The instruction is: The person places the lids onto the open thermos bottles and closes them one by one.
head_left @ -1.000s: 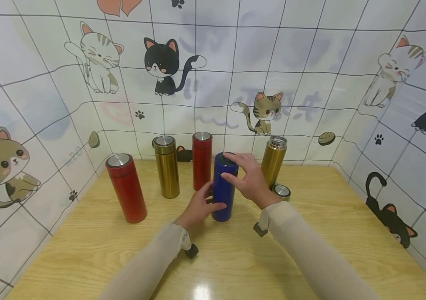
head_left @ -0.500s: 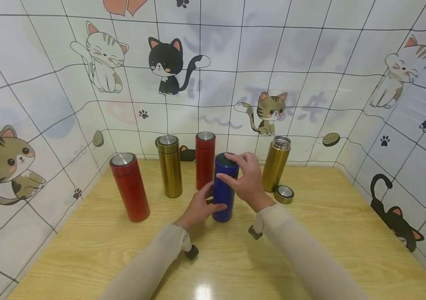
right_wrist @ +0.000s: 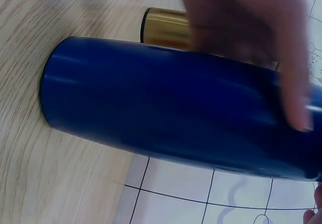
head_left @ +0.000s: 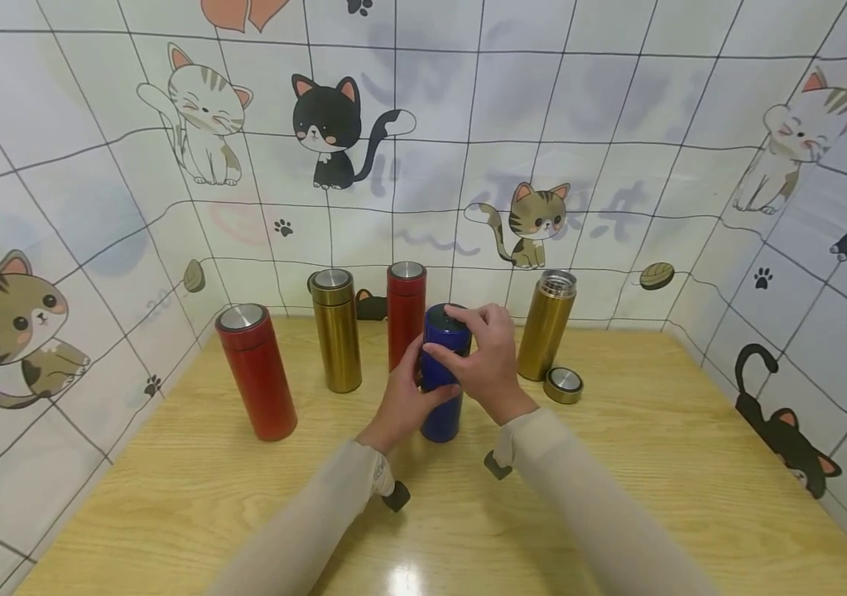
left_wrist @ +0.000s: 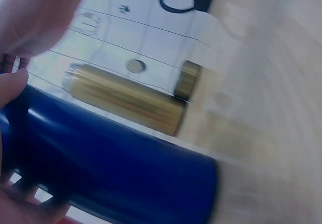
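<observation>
Two hands close on a blue vacuum flask (head_left: 435, 374) that stands near the middle of the wooden table (head_left: 617, 517).

The left hand (head_left: 404, 401) wraps the flask's side, its fingers and thumb curled around the body, while the right hand (head_left: 490, 360) grips the top end, fingertips on the dark-topped cap (head_left: 438, 319) and thumb pressed against the side; to the right of the flask stands a gold flask (head_left: 545, 331) with its threaded mouth uncovered, a gold cap (head_left: 563, 385) lying just beside its base, and to the left are a capped red flask (head_left: 259, 381), a capped gold flask (head_left: 337, 339) and, just behind the blue one, a second red flask (head_left: 406, 319), all upright before a cat-patterned wall covering (head_left: 430, 182).
</observation>
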Demonstrator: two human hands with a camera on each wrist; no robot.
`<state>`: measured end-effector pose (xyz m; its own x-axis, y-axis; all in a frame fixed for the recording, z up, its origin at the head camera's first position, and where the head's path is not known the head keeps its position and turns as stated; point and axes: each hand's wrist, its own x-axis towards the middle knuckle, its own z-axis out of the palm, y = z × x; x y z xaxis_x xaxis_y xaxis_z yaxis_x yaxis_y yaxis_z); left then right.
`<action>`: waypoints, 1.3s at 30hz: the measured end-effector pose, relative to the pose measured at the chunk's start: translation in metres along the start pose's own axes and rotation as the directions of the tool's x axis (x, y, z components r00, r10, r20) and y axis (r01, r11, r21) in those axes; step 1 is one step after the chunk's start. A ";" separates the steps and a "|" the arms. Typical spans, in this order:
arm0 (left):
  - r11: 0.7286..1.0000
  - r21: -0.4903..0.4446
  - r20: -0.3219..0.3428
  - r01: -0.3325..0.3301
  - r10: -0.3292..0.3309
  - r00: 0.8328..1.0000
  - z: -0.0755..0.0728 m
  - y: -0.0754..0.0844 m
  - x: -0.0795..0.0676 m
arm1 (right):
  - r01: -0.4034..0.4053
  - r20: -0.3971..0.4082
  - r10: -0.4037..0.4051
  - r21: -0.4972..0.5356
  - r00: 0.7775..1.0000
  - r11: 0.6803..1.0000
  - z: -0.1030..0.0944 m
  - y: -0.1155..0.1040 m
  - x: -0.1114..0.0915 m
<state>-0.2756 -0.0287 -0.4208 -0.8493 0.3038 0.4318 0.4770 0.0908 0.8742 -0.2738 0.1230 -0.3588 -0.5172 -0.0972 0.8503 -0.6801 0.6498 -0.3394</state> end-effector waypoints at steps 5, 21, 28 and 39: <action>0.999 0.000 -0.027 -0.033 0.033 0.999 -0.002 0.008 0.005 | 0.007 -0.005 -0.007 0.009 1.000 1.000 0.003 -0.001 0.000; 0.999 -0.048 0.008 -0.007 0.007 1.000 -0.007 0.005 0.007 | -0.079 0.256 -0.008 0.330 0.967 0.941 -0.015 0.011 0.000; 0.999 -0.048 0.027 0.025 -0.024 0.999 -0.009 0.026 0.002 | -0.019 0.220 -0.032 0.228 0.975 0.974 -0.014 0.011 0.000; 0.998 -0.036 0.049 0.042 -0.041 0.998 -0.011 0.043 0.000 | -0.063 0.087 0.054 0.102 0.995 0.993 -0.005 0.000 -0.003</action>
<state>-0.2575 -0.0355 -0.3811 -0.8557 0.3462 0.3845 0.4320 0.0693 0.8992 -0.2697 0.1271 -0.3596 -0.5966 -0.1276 0.7923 -0.6956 0.5746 -0.4312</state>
